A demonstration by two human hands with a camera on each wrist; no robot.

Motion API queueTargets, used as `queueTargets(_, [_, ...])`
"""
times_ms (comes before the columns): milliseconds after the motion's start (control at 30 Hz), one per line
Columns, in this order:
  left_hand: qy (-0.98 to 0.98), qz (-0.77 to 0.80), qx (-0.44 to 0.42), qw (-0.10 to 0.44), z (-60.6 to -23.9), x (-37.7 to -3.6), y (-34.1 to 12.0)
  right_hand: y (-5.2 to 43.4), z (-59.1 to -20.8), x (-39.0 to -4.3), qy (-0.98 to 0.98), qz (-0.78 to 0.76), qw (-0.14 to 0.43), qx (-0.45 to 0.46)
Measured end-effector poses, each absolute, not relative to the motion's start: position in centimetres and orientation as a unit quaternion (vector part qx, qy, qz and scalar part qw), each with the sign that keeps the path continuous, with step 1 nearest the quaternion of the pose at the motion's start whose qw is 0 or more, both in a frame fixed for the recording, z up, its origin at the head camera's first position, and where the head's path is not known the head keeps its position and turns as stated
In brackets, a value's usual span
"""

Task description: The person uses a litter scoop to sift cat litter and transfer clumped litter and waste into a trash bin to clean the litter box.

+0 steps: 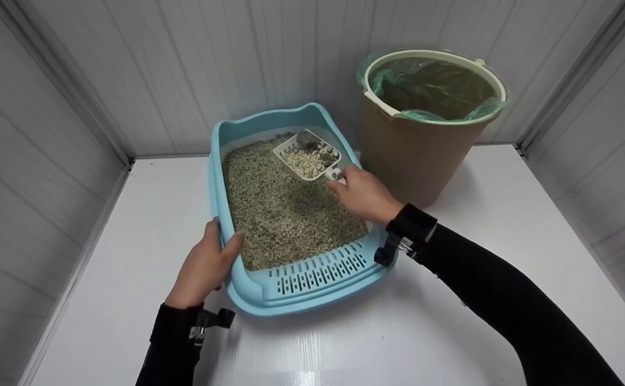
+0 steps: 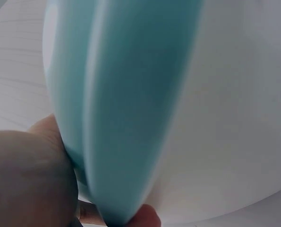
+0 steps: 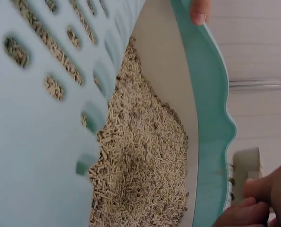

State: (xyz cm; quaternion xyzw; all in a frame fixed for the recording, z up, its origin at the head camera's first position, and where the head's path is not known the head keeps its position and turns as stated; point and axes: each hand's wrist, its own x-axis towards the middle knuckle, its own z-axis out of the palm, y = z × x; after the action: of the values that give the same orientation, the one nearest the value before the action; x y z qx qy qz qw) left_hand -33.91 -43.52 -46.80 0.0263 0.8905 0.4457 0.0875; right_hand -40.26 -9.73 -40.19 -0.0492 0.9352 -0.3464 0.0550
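Note:
A light blue litter tray (image 1: 291,295) full of pale pellet litter (image 1: 280,209) sits on the white floor. My left hand (image 1: 205,265) grips the tray's left rim, thumb over the edge; the left wrist view shows that blurred blue rim (image 2: 126,109) filling the frame. My right hand (image 1: 363,195) holds the handle of a white slotted scoop (image 1: 307,155), raised over the tray's far right part and loaded with pellets and dark clumps. In the right wrist view the litter (image 3: 145,161), the rim (image 3: 211,104) and the scoop's edge (image 3: 246,168) show.
A tan bucket (image 1: 419,155) lined with a green bag (image 1: 433,86) stands just right of the tray, against the back wall. Grey panel walls close in on the left, back and right. White floor (image 1: 398,332) stretches toward me.

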Motion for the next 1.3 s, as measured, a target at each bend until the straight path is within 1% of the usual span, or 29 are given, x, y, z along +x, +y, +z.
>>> queueTargets(167, [0.891, 0.445, 0.028, 0.087, -46.92, -34.01, -43.35, -9.42, -40.38, -40.12, 0.94, -0.333, 0.05, -0.054])
queueTargets(400, [0.888, 0.45, 0.029, 0.09, -47.02, -33.91, -43.38, -9.62, -40.64, -39.95, 0.938, -0.337, 0.061, -0.053])
queueTargets(867, [0.891, 0.444, 0.03, 0.092, -46.83, -33.94, -43.5, -9.48, -40.7, -40.06, 0.941, -0.331, 0.047, -0.058])
queueTargets(1100, [0.892, 0.442, 0.027, 0.09, -46.86, -33.87, -43.61, -9.44, -40.58, -40.02, 0.941, -0.329, 0.052, -0.065])
queueTargets(1300, [0.893, 0.439, 0.029, 0.091, -46.77, -33.86, -43.53, -9.47, -40.56, -39.95, 0.939, -0.335, 0.051, -0.052])
